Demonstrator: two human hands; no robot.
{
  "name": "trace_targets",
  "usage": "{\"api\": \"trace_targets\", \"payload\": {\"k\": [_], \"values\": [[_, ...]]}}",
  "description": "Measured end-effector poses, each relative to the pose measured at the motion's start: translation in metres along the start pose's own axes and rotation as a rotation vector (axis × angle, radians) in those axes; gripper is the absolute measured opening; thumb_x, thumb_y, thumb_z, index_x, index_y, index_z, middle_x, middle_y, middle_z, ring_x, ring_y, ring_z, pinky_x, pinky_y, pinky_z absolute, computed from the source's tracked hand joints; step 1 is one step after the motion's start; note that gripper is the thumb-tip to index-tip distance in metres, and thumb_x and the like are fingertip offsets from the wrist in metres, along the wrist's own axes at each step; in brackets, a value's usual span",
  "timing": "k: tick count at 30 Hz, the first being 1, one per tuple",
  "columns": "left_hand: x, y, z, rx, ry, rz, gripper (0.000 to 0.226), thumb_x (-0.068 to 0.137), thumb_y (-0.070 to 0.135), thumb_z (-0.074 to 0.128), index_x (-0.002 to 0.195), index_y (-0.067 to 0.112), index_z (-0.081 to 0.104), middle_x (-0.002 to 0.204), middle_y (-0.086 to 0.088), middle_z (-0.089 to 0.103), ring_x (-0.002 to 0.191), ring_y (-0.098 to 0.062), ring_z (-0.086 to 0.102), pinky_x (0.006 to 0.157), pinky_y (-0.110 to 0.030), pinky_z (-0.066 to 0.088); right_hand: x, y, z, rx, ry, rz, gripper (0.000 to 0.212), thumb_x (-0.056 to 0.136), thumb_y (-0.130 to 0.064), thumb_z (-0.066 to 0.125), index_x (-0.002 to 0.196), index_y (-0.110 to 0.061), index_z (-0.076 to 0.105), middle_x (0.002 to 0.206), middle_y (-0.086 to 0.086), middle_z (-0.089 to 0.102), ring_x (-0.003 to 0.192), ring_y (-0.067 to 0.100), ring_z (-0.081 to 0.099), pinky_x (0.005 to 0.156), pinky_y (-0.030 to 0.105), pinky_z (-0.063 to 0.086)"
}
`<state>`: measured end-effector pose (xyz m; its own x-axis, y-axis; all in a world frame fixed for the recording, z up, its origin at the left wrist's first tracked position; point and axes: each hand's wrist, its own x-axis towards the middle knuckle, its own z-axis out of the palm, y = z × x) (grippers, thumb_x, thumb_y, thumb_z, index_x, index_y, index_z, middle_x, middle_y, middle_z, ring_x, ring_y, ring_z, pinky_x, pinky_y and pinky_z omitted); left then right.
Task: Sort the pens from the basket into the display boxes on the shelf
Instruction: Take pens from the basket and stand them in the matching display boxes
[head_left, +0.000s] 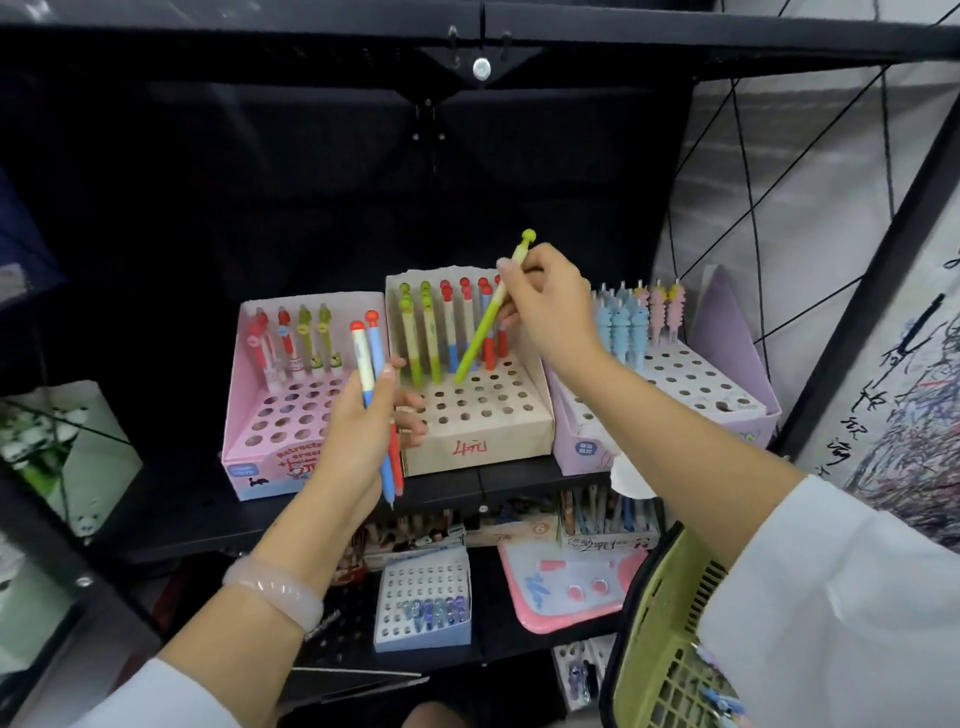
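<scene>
My right hand (550, 312) pinches a green pen (485, 325) near its top; the pen slants down with its tip over the holes of the middle beige display box (483, 441). That box has green and red-capped pens standing in its back rows. My left hand (363, 426) grips two red-capped pens (376, 395), one blue and one cream, upright in front of the pink display box (249, 415). A lilac display box (727, 374) with blue and pink pens stands to the right. The green basket (660, 644) hangs on my right forearm at the lower right.
The three boxes sit on a black shelf (182, 509) under a black upper shelf. The shelf below carries a white hole-tray (423, 597) with several blue and purple pens, a pink pouch (566, 587) and more stock. A black upright post (857, 322) stands at the right.
</scene>
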<state>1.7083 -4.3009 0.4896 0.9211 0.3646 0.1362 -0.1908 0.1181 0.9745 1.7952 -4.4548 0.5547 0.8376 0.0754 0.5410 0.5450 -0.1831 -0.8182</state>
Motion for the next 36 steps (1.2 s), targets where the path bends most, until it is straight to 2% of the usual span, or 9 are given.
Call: {"api": "trace_targets", "payload": {"k": [4, 9, 12, 15, 19, 23, 27, 29, 36], "values": [[0.002, -0.003, -0.022, -0.017, 0.053, -0.038, 0.021, 0.100, 0.027, 0.036, 0.106, 0.017, 0.054, 0.053, 0.003, 0.049, 0.035, -0.006, 0.033, 0.034, -0.017, 0.029, -0.002, 0.002, 0.032, -0.127, -0.045, -0.068, 0.022, 0.094, -0.020, 0.053, 0.074, -0.021, 0.045, 0.066, 0.000, 0.064, 0.061, 0.014, 0.064, 0.066, 0.036, 0.056], [0.002, -0.002, -0.037, -0.128, 0.050, -0.095, 0.009, 0.100, 0.016, 0.034, 0.097, 0.015, 0.043, 0.063, -0.005, 0.051, 0.035, -0.007, 0.035, 0.033, -0.018, 0.029, -0.009, 0.010, 0.061, -0.283, -0.189, -0.086, 0.021, 0.095, -0.023, 0.051, 0.076, -0.014, 0.045, 0.074, 0.020, 0.064, 0.069, 0.034, 0.063, 0.069, 0.048, 0.052], [0.000, -0.005, -0.043, -0.112, 0.028, -0.075, 0.011, 0.101, 0.015, 0.033, 0.095, 0.019, 0.041, 0.067, -0.007, 0.053, 0.037, -0.008, 0.038, 0.036, -0.018, 0.033, -0.011, 0.014, 0.072, -0.414, -0.265, -0.124, 0.020, 0.095, -0.024, 0.051, 0.082, -0.009, 0.051, 0.073, 0.015, 0.065, 0.066, 0.026, 0.064, 0.062, 0.036, 0.052], [-0.001, -0.005, -0.044, -0.078, 0.008, -0.047, 0.011, 0.100, 0.016, 0.037, 0.096, 0.022, 0.045, 0.068, -0.005, 0.054, 0.039, -0.007, 0.040, 0.038, -0.018, 0.035, -0.012, 0.021, 0.080, -0.579, -0.340, -0.127, 0.025, 0.094, -0.028, 0.052, 0.076, -0.011, 0.051, 0.069, 0.011, 0.064, 0.053, 0.012, 0.052, 0.048, 0.017, 0.035], [-0.001, -0.004, -0.046, -0.044, -0.010, -0.010, 0.011, 0.099, 0.019, 0.040, 0.095, 0.017, 0.050, 0.063, 0.002, 0.057, 0.040, -0.005, 0.041, 0.039, -0.017, 0.036, -0.019, 0.030, 0.083, -0.692, -0.328, -0.054, 0.032, 0.092, -0.035, 0.055, 0.071, -0.011, 0.052, 0.061, 0.004, 0.057, 0.054, 0.013, 0.050, 0.047, 0.017, 0.029], [-0.003, -0.001, -0.045, -0.027, -0.040, 0.019, 0.014, 0.099, 0.019, 0.039, 0.094, 0.015, 0.051, 0.058, 0.009, 0.060, 0.042, -0.004, 0.043, 0.041, -0.016, 0.038, -0.027, 0.015, 0.079, -0.450, -0.198, -0.071, 0.020, 0.090, -0.035, 0.057, 0.085, -0.017, 0.061, 0.067, -0.010, 0.055, 0.061, 0.000, 0.051, 0.054, 0.012, 0.036], [-0.005, 0.000, -0.035, 0.011, -0.072, 0.034, 0.016, 0.100, 0.021, 0.039, 0.097, 0.019, 0.054, 0.056, 0.011, 0.059, 0.044, -0.004, 0.045, 0.043, -0.017, 0.040, -0.042, -0.009, 0.083, -0.122, -0.506, 0.096, 0.017, 0.092, -0.032, 0.055, 0.088, -0.019, 0.065, 0.076, -0.009, 0.060, 0.065, -0.003, 0.053, 0.059, 0.005, 0.042], [-0.007, 0.000, -0.030, 0.021, -0.089, 0.040, 0.017, 0.100, 0.021, 0.038, 0.096, 0.020, 0.055, 0.054, 0.010, 0.059, 0.044, -0.003, 0.046, 0.042, -0.017, 0.041, -0.048, -0.014, 0.084, -0.046, -0.557, 0.180, 0.023, 0.093, -0.028, 0.054, 0.086, -0.008, 0.064, 0.069, 0.002, 0.056, 0.054, 0.006, 0.049, 0.056, 0.016, 0.044], [-0.010, 0.003, -0.034, -0.013, -0.057, -0.060, 0.022, 0.100, 0.028, 0.037, 0.107, 0.015, 0.053, 0.075, -0.005, 0.065, 0.055, -0.012, 0.064, 0.050, -0.024, 0.053, -0.031, -0.018, 0.063, 0.050, -0.302, 0.125, 0.022, 0.097, -0.022, 0.046, 0.080, -0.015, 0.056, 0.065, 0.000, 0.058, 0.049, 0.003, 0.055, 0.049, 0.015, 0.048]]}}
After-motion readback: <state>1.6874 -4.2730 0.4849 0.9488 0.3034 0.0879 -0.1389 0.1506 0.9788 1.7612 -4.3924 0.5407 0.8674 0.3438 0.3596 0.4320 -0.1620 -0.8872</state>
